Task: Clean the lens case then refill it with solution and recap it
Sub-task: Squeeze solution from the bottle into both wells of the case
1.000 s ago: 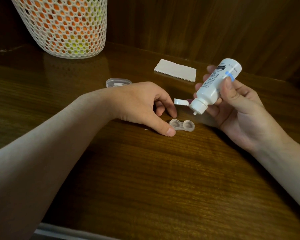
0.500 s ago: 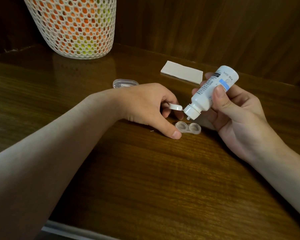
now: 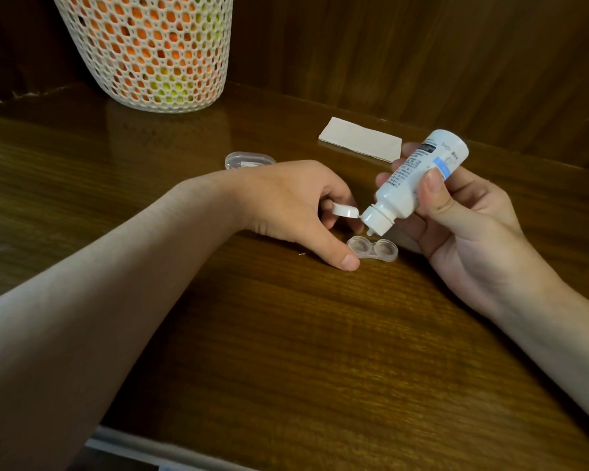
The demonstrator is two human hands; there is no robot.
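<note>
Clear plastic two-well lens case (image 3: 373, 249) open on brown wooden bench (image 3: 286, 351). Left hand (image 3: 293, 205) steadying its left end, fingers curled, thumb tip beside it. Right hand (image 3: 456, 219) fingers clamped on white plastic solution bottle (image 3: 419, 180), nozzle tilted just above left well, flip cap (image 3: 344, 210) open. Best: squeeze gently, nozzle off the plastic, filling each well without overflow.

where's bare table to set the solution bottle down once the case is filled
Bare wood in front of the lens case, between both forearms, and left between the mesh basket and left arm. Crowded around the case, clear lid and folded tissue.
</note>
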